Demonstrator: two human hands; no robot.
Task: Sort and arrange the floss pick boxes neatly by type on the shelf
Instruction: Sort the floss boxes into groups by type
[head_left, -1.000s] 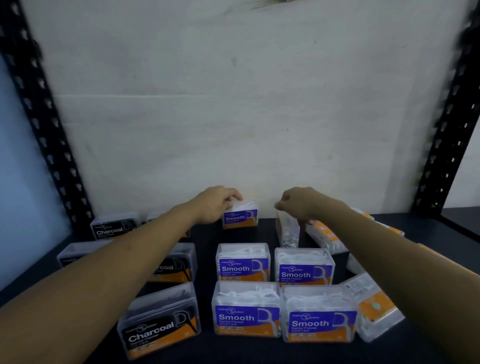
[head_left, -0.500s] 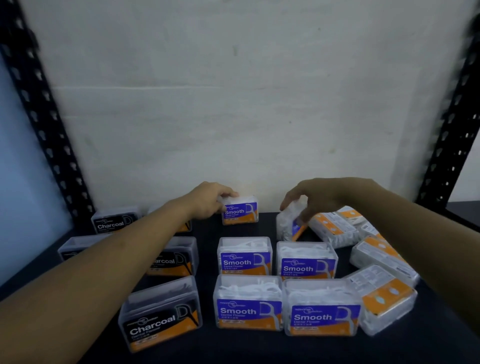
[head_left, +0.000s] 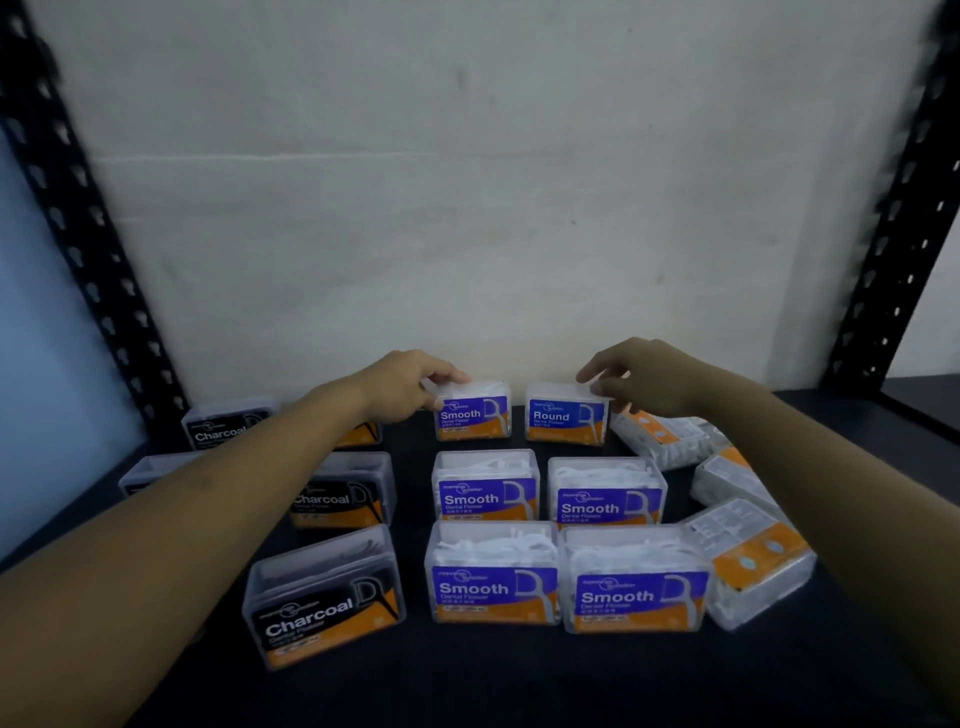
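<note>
On the dark shelf (head_left: 467, 686) stand clear floss pick boxes. My left hand (head_left: 400, 387) grips the top left of a blue-labelled Smooth box (head_left: 474, 415) in the back row. Beside it to the right stands a Round box (head_left: 566, 415), upright and label forward, and my right hand (head_left: 644, 376) pinches its top right corner. Several more Smooth boxes (head_left: 488, 493) fill two rows in front. Black Charcoal boxes (head_left: 324, 597) stand on the left, partly hidden by my left forearm.
Several boxes (head_left: 670, 439) lie tipped on their sides at the right, orange backs showing (head_left: 758, 566). A white wall closes the back. Black perforated uprights (head_left: 83, 234) frame both sides of the shelf.
My right hand has turned a box that lay on its side upright, label forward, next to the back Smooth box. My left hand has stayed on the Smooth box.
</note>
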